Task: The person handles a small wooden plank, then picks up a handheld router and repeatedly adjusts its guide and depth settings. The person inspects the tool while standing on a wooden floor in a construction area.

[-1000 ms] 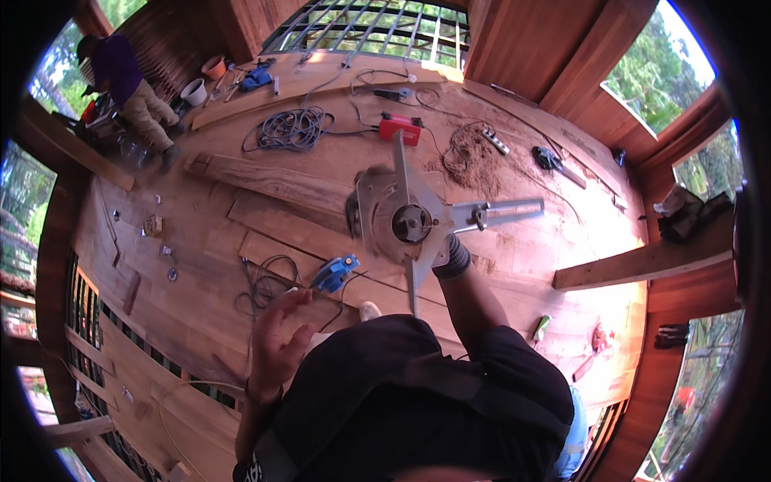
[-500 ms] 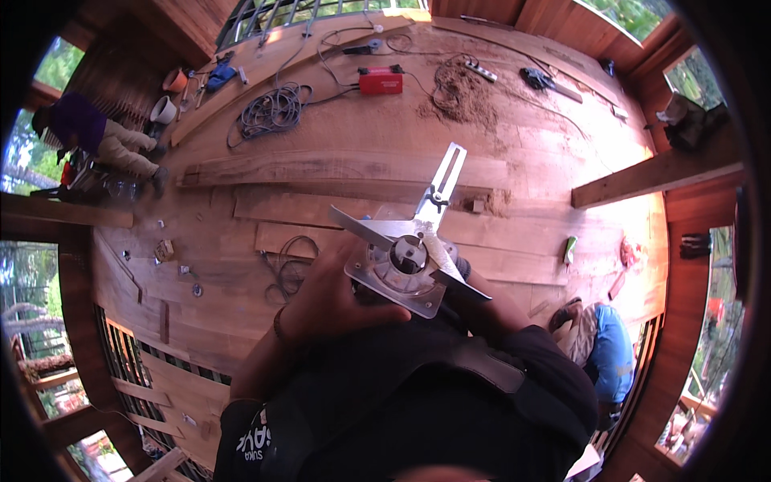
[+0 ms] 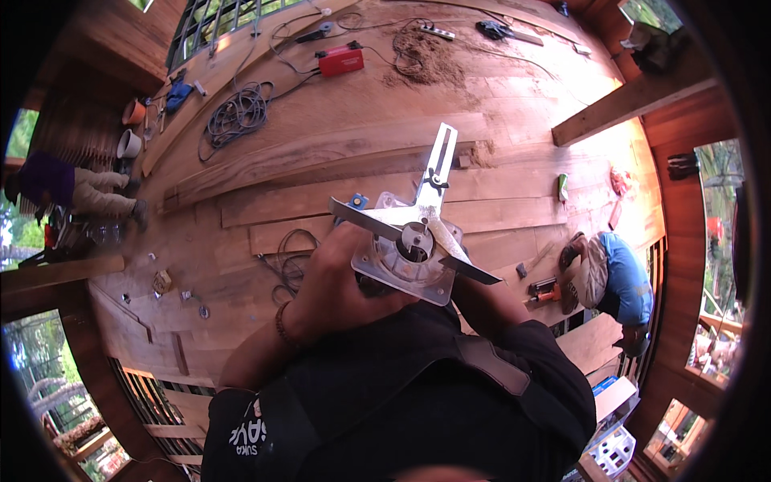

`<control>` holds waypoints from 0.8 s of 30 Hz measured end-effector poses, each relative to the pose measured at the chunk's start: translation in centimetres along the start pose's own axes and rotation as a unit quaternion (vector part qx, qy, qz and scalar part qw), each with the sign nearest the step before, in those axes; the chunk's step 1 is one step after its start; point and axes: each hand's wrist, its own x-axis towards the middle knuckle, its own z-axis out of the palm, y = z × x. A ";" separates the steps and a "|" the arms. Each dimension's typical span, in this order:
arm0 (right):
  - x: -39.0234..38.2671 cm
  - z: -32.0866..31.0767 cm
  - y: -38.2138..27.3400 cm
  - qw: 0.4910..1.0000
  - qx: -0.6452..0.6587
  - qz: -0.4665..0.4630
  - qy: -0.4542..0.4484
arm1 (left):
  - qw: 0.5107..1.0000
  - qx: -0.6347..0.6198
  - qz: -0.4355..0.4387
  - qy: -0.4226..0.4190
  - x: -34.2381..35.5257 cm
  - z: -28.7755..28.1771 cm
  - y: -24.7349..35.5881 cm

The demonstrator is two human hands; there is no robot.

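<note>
In front of my chest, a trim router (image 3: 399,273) is held with its clear square base plate facing up. A silver metal guide (image 3: 426,215) with a slotted arm, a black wing nut and two dark angled blades lies across the base. My left hand (image 3: 341,269) is closed round the router's body from the left, thumb along the near side of the plate. My right forearm (image 3: 488,309) reaches in behind the tool from the right. The right hand and its fingers are hidden by the plate and guide.
Long planks (image 3: 337,173) lie across the wooden floor beyond me. Coiled cable (image 3: 237,116), a red box (image 3: 340,60) and a sawdust heap (image 3: 430,60) are farther off. One person in blue (image 3: 622,277) crouches at right beside an orange tool (image 3: 546,294); another (image 3: 64,185) bends at far left.
The view has shifted, with the floor items sliding up and left. The router has tipped slightly in my grip. The person in blue shows more fully, with the orange tool now visible.
</note>
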 end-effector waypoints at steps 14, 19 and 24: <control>-0.3 -0.4 5.2 0.998 -0.049 -0.026 0.000 | 0.998 0.044 0.035 -0.020 -3.4 -0.5 0.4; -1.1 -0.1 5.9 0.998 -0.055 -0.031 0.003 | 0.994 0.076 0.072 -0.015 -4.2 -0.4 0.5; -1.6 0.1 6.6 0.997 -0.063 -0.037 0.004 | 0.995 0.071 0.064 -0.021 -5.0 -0.4 0.6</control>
